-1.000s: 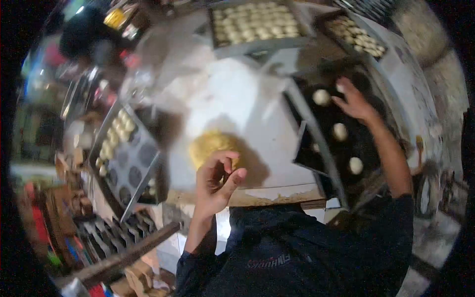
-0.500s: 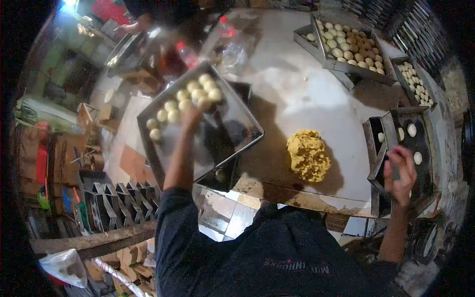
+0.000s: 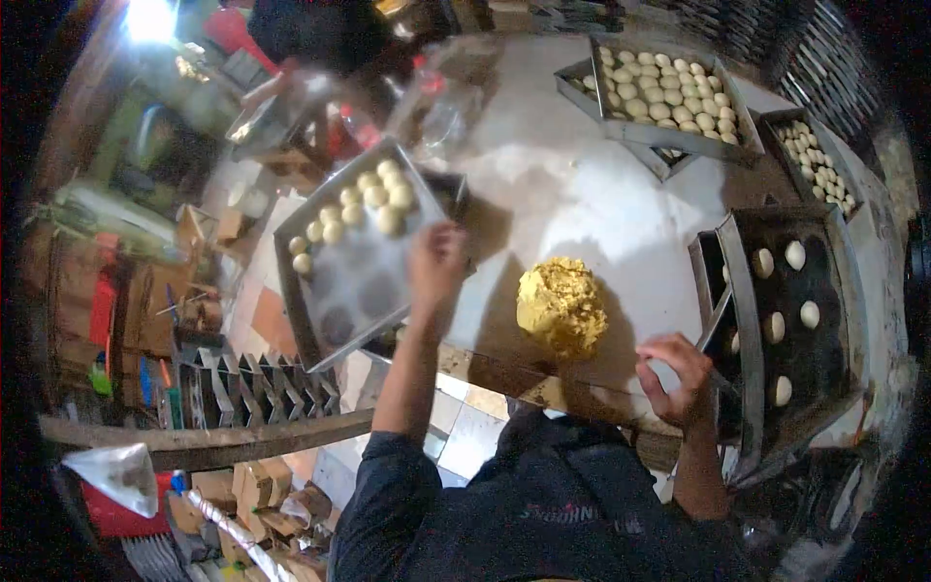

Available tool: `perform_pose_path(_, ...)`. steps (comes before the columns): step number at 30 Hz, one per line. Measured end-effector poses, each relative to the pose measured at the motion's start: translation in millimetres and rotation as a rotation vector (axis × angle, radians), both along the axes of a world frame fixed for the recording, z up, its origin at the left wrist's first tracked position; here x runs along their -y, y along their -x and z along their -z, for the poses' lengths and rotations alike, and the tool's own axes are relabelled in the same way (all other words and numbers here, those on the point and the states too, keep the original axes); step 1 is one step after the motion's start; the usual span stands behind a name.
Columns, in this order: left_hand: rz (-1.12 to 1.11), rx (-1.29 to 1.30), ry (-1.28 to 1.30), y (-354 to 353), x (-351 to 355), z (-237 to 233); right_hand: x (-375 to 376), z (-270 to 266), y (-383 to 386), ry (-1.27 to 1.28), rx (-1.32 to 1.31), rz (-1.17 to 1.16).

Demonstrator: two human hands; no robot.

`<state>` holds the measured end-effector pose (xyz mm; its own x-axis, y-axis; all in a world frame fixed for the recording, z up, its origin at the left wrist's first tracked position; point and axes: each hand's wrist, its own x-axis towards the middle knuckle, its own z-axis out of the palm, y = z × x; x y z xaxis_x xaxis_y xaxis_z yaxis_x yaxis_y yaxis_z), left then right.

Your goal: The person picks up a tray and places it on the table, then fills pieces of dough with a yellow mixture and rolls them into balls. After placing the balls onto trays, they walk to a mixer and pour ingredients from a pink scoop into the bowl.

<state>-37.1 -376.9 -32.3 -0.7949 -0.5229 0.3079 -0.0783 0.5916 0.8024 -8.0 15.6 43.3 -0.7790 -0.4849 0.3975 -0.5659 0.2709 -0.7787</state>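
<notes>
My left hand (image 3: 441, 262) is blurred above the right side of a tilted metal tray (image 3: 330, 354), its fingers curled. Whatever may be inside them is hidden. Several pale dough balls (image 3: 375, 197) lie along the tray's far left part. My right hand (image 3: 679, 378) hangs near the front table edge, between a lump of crumbly yellow filling (image 3: 562, 308) and the right-hand tray (image 3: 752, 339). Its fingers and thumb curve around a pale patch I cannot identify. That tray holds several spaced dough balls (image 3: 809, 313). Neither hand touches the yellow lump.
A tray full of dough balls (image 3: 669, 92) sits at the back right, with another filled tray (image 3: 813, 160) beside it. Plastic bottles with red caps (image 3: 427, 78) stand at the back left, where another person is partly visible. Folded metal pieces (image 3: 242, 388) line the lower left.
My left hand has moved right across the left tray, away from its dough balls. My right hand has left the right tray and come toward the yellow lump. The view has shifted slightly.
</notes>
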Motion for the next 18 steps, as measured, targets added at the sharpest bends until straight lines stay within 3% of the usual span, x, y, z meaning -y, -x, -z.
perform_pose_path(2, -0.264, -0.036, 0.037, 18.0, 74.3, 20.3, -27.8, 3.8, -1.6, 0.02, 0.028, 0.036)
perform_pose_path(3, -0.252, -0.028, -0.245, 20.4, 107.9, 21.0, -45.9, 10.6, -1.1, -0.003, 0.031, 0.098)
perform_pose_path(4, -0.537, 0.3, -0.074, 27.4, 106.8, -7.5, -58.7, 15.1, -4.4, -0.029, 0.039, 0.16)
perform_pose_path(5, -0.348, 0.063, -0.255, 29.1, 152.6, 33.9, -66.0, 9.1, -9.2, -0.074, 0.064, 0.224)
perform_pose_path(6, -0.671, 0.552, 0.173, 40.5, 180.7, 41.1, -74.5, 6.3, -12.7, -0.065, 0.053, 0.235)
perform_pose_path(8, -0.343, 0.285, 0.246, 30.3, 133.8, 19.3, -91.7, 4.8, -24.4, -0.049, 0.065, 0.259)
perform_pose_path(9, -0.41, 0.412, 0.306, 43.1, 137.5, 19.6, -102.1, 17.1, -29.6, -0.025, 0.026, 0.272)
perform_pose_path(10, -0.324, 0.196, 0.351, 36.6, 137.1, 28.7, -109.9, 22.6, -32.8, -0.027, 0.028, 0.289)
perform_pose_path(12, -0.081, 0.631, 0.971, 42.4, 210.4, 77.3, -120.0, 30.9, -47.0, -0.009, 0.052, 0.333)
perform_pose_path(13, -0.346, 0.577, 0.554, 20.0, 80.2, -19.0, -120.8, 36.4, -51.5, 0.007, 0.046, 0.338)
perform_pose_path(14, -0.344, 0.119, 0.504, 1.4, 81.4, 9.1, -116.1, 43.5, -56.0, 0.011, 0.047, 0.336)
perform_pose_path(16, -0.199, -0.129, 0.191, -46.3, -7.6, -25.5, -99.2, 58.9, -66.0, 0.097, 0.17, 0.314)
perform_pose_path(17, -0.152, -0.091, 0.276, -72.6, -26.1, -11.7, -82.3, 59.6, -68.6, 0.1, 0.244, 0.23)
perform_pose_path(18, 0.092, -0.369, 0.083, -90.5, -61.7, -10.0, -55.4, 55.2, -73.1, 0.156, 0.33, 0.16)
